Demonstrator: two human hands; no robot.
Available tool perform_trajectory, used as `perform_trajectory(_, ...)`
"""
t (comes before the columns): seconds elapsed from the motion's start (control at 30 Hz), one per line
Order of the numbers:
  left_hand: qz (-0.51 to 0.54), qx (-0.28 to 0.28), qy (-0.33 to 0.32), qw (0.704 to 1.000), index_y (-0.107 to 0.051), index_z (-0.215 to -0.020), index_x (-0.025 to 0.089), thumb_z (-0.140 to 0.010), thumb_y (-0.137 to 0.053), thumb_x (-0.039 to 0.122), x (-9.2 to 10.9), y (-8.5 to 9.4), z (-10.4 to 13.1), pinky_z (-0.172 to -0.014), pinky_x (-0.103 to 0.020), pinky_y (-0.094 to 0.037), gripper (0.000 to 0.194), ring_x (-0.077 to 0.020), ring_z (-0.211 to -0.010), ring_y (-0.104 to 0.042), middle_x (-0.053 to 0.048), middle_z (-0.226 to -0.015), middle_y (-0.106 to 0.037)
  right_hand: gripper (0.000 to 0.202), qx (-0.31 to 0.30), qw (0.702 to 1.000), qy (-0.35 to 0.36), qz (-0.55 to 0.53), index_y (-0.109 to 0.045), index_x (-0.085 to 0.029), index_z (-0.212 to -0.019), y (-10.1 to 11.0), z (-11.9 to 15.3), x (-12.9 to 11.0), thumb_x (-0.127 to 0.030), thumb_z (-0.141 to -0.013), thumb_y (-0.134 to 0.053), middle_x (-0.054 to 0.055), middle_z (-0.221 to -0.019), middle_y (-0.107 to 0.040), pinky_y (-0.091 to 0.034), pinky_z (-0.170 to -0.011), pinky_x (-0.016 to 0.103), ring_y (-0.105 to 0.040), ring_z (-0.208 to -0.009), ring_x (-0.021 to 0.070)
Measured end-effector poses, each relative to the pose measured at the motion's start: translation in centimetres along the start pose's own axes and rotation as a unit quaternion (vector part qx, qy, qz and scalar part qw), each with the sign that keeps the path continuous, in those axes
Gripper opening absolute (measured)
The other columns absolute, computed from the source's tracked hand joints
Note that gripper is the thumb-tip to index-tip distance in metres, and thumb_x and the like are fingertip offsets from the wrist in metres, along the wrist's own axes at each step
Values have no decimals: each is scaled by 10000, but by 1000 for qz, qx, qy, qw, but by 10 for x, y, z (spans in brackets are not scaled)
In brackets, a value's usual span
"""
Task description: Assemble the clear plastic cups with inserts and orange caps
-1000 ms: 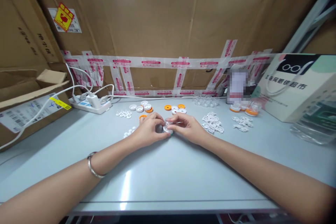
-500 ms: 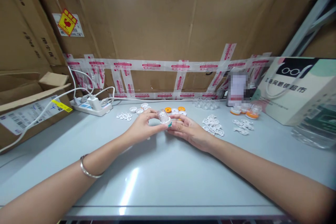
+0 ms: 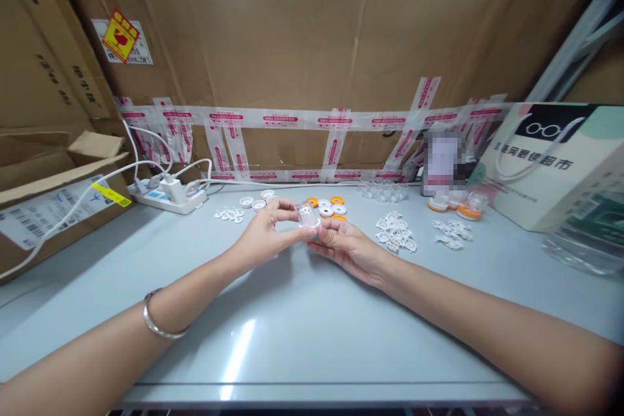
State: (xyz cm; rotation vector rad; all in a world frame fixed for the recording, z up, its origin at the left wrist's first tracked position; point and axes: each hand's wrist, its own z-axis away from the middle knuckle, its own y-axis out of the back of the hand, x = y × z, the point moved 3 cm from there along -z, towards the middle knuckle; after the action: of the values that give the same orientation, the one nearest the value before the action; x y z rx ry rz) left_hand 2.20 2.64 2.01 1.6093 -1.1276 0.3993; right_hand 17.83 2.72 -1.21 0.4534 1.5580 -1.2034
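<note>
Evidently the grip is shared: left hand [image 3: 266, 229] and right hand [image 3: 351, 249] are both clamped on the clear cup [image 3: 307, 213], tilted above the desk [image 3: 312, 328] at twelve o'clock. Steady, opposed pressure from both thumbs low on it would likely serve best, clear of the rings [image 3: 340, 209] toward one o'clock.

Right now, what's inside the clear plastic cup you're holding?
A white, round piece shows inside the clear plastic cup. The left hand and right hand partly cover its lower end, hiding what's there.
</note>
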Motion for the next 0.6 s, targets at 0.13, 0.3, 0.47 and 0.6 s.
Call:
perform_trajectory(0.13,35,-8,15,999,-723,-841,230,-685,-671,468,3,0,1,-876,-356,-444,289,-220,-1008,-518,-43,-1073,-515,224,-16,1000,0,2,-655,-143,-786,1,1,1,-270,-641,-769,-2,-771,-666,-482,-806,200,-617,-746,75)
perform_trajectory(0.3,89,-16,42,995,-718,-883,249,-685,-680,434,15,3,6,-698,-304,-505,274,-236,-1049,-494,-49,-1181,-461,220,-59,998,15,-8,-666,-151,-805,-5,5,-2,-301,-668,-749,10,-812,-667,-471,-839,209,-612,-790,84)
perform_trajectory(0.47,106,5,19,994,-725,-817,261,-693,-697,381,26,9,11,-938,-357,-409,175,-230,-1171,-412,-32,-1208,-461,204,-79,996,31,-27,-670,-167,-847,-15,12,-8,-285,-692,-731,-2,-810,-653,-468,-860,228,-608,-788,85)
perform_trajectory(0.6,101,2,19,995,-715,-844,276,-708,-682,392,27,8,12,-949,-362,-393,181,-230,-1188,-401,-27,-1217,-453,208,-77,996,33,-36,-660,-180,-866,-17,14,-9,-272,-693,-730,-10,-807,-645,-455,-882,250,-601,-772,84)
